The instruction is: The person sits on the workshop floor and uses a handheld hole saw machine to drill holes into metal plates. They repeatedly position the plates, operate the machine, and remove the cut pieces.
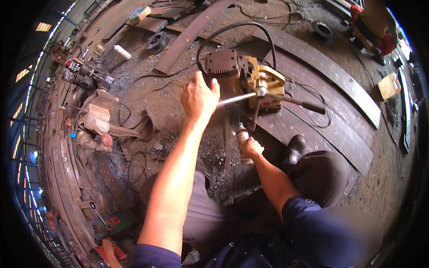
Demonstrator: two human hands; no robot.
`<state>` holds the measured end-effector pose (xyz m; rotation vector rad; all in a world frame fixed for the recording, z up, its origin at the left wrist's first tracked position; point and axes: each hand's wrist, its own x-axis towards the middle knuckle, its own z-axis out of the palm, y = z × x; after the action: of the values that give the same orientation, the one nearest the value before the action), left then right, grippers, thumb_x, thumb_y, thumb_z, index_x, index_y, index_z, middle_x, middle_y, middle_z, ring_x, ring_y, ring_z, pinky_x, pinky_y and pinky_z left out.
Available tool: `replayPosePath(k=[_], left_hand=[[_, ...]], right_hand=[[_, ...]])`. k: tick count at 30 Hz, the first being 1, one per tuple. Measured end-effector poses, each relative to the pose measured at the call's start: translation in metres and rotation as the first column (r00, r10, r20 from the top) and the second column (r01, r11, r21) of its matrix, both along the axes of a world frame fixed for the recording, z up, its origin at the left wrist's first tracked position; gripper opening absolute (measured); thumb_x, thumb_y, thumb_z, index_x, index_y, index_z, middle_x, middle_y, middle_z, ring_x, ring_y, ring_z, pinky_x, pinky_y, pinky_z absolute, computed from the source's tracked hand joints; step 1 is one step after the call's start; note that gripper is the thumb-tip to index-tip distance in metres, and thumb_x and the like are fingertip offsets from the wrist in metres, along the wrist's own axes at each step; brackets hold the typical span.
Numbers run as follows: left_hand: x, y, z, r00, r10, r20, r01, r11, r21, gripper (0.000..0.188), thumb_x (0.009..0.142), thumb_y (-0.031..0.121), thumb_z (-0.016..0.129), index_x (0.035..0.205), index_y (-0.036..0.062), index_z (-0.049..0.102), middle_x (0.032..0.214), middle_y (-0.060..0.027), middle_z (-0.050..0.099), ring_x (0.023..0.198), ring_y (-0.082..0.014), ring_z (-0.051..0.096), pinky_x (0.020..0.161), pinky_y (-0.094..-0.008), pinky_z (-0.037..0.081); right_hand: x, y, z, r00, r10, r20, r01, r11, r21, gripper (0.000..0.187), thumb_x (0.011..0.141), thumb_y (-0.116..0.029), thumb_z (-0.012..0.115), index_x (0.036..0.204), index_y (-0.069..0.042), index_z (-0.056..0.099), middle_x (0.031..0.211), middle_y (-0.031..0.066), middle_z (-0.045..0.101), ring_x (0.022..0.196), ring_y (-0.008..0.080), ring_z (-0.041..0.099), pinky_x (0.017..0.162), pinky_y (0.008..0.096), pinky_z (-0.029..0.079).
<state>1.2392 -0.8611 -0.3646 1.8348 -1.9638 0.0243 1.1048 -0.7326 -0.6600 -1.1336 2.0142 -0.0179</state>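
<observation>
A magnetic-base drill point(223, 62) with a brown motor housing and yellow body stands on drilled steel plates point(304, 129). My left hand point(200, 96) is closed round the end of one of its feed handles point(237, 99), left of the drill; the grip is partly hidden by the back of the hand. Another handle point(313, 107) with a dark grip points right. My right hand point(251, 147) is wrapped round a plastic bottle point(242, 133), upright below the drill, its neck pointing up toward the handles. What is in the bottle cannot be made out.
Metal shavings litter the ground. Left lie a tan metal tool point(98, 111), loose cables and a white roll point(122, 52). A black hose point(241, 23) arches over the drill. A yellow jug point(389, 86) stands right. Someone in red point(386, 44) is at the upper right.
</observation>
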Motion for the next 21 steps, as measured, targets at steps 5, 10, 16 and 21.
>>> replayPosePath(k=[5,10,16,21], left_hand=[[-0.003,-0.010,-0.007,0.997,-0.071,0.009,0.071,0.961,-0.266,0.038,0.091,0.034,0.071,0.106,0.0013,0.059,0.085,-0.0222,0.071,0.078,-0.0409,0.072,0.068,-0.0510,0.059],[0.009,-0.003,-0.012,1.000,0.021,0.020,-0.018,0.990,-0.140,0.038,0.093,0.035,0.068,0.112,0.0028,0.060,0.091,-0.0203,0.072,0.089,-0.0371,0.072,0.076,-0.0492,0.058],[-0.006,-0.003,0.000,1.000,0.003,0.006,-0.002,0.995,-0.099,0.037,0.094,0.034,0.067,0.110,0.0021,0.061,0.093,-0.0212,0.072,0.090,-0.0370,0.072,0.077,-0.0493,0.058],[0.020,0.001,-0.009,1.000,0.016,0.023,-0.014,0.998,-0.064,0.042,0.094,0.036,0.065,0.116,0.0011,0.063,0.093,-0.0226,0.074,0.088,-0.0388,0.074,0.078,-0.0500,0.060]], right_hand=[[-0.009,-0.003,-0.018,1.000,-0.002,-0.031,0.002,1.000,0.000,0.070,0.085,-0.060,0.066,0.134,-0.010,0.058,0.132,0.0168,0.069,0.127,0.0348,0.064,0.111,0.0576,0.039],[-0.002,0.029,0.020,0.995,0.093,0.038,-0.097,0.988,0.124,0.084,0.083,-0.057,0.067,0.142,0.000,0.049,0.140,0.0227,0.064,0.131,0.0391,0.061,0.114,0.0581,0.035],[-0.042,0.005,0.027,0.761,0.644,-0.082,-0.640,0.765,0.073,0.067,0.082,-0.057,0.073,0.123,-0.005,0.073,0.125,0.0179,0.073,0.117,0.0331,0.071,0.096,0.0460,0.058],[-0.035,-0.072,0.175,0.389,0.906,-0.168,-0.894,0.415,0.169,0.063,0.081,-0.061,0.074,0.108,-0.005,0.079,0.111,0.0171,0.077,0.108,0.0342,0.073,0.092,0.0457,0.059]])
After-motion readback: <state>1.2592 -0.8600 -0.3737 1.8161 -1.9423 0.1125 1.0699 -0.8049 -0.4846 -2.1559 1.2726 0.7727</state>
